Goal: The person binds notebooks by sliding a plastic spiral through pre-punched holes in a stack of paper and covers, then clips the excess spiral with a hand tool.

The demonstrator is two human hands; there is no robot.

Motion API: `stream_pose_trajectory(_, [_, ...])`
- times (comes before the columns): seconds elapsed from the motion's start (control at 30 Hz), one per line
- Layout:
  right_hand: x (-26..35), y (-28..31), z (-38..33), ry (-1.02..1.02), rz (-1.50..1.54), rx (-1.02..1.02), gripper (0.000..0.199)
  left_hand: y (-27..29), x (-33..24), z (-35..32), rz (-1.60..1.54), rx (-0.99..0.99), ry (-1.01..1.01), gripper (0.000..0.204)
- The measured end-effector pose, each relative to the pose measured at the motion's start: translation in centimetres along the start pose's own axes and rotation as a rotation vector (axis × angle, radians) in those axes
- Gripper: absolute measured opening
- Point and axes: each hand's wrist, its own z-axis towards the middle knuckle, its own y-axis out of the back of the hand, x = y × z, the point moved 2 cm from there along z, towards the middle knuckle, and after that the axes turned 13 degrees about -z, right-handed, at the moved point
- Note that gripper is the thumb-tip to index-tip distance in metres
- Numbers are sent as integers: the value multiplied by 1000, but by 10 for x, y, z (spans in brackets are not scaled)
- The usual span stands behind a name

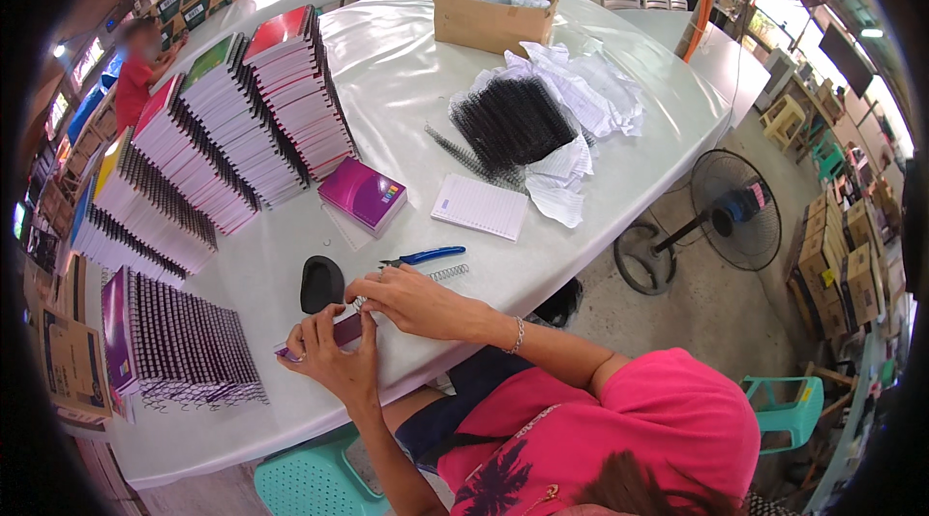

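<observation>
My left hand point(334, 353) grips a narrow-looking purple notebook point(347, 329) near the table's front edge, fingers and thumb on either side of it. My right hand point(418, 301) is closed with its fingertips on a wire coil point(359, 303) at the notebook's end. Just beyond the hands lie cutting pliers with blue handles point(433, 254) and a loose silver coil point(450, 272). A black rounded object point(321, 284) sits beside my left hand. Farther off are a purple-covered pile of covers or sheets point(363, 192) and a lined paper pad point(480, 207).
Tall notebook stacks point(290, 90) line the table's left side, with coil-bound purple notebooks point(189, 337) nearer. Black coils point(513, 124) lie on crumpled paper point(581, 90) by a cardboard box point(494, 20). A standing fan point(740, 211) is right; a teal stool point(314, 479) is below. Another person point(135, 80) is far left.
</observation>
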Motion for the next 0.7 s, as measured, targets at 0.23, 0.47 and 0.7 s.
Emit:
stream_pose_trajectory(0.23, [3, 1, 1, 44, -106, -81, 18, 3, -4, 4, -19, -108, -56, 29])
stream_pose_trajectory(0.47, [2, -1, 1, 71, -42, -108, 20, 3, -2, 1, -18, 2, -27, 25])
stream_pose_trajectory(0.7, [3, 1, -1, 81, -40, -125, 23, 6, -5, 1, -8, 7, -27, 26])
